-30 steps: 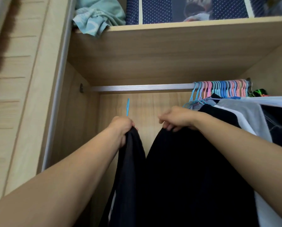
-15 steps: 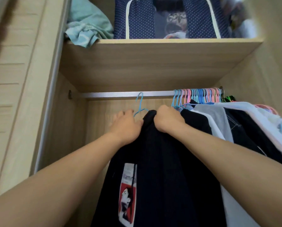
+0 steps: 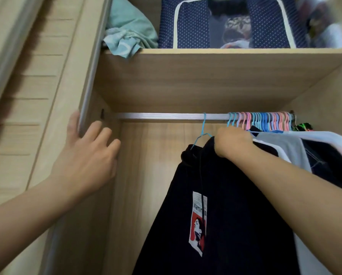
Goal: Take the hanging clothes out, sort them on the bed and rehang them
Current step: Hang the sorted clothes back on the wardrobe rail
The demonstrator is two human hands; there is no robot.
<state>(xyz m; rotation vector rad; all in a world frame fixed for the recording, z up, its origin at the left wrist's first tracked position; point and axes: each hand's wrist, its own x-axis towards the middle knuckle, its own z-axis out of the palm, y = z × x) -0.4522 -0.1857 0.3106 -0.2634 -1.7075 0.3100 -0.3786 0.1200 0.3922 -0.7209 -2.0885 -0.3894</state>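
Note:
A black garment [image 3: 225, 205] with a red and white printed patch hangs on a light blue hanger [image 3: 203, 133] hooked over the silver rail [image 3: 166, 116]. My right hand [image 3: 232, 142] grips the garment's shoulder next to the hanger. My left hand [image 3: 87, 153] is off the garment, fingers spread, thumb against the edge of the sliding door [image 3: 87, 96]. To the right, several more clothes [image 3: 305, 149] hang packed on blue and pink hangers [image 3: 261, 121].
Above the rail a wooden shelf [image 3: 215, 54] holds crumpled teal cloth [image 3: 128, 34] and a navy dotted storage bag [image 3: 225, 24]. The left half of the rail is bare. The wardrobe's right wall [image 3: 324, 108] closes in the packed clothes.
My left hand let go of the black garment and moved left to the door edge. The blue hanger now sits hooked on the rail, with my right hand still on the garment.

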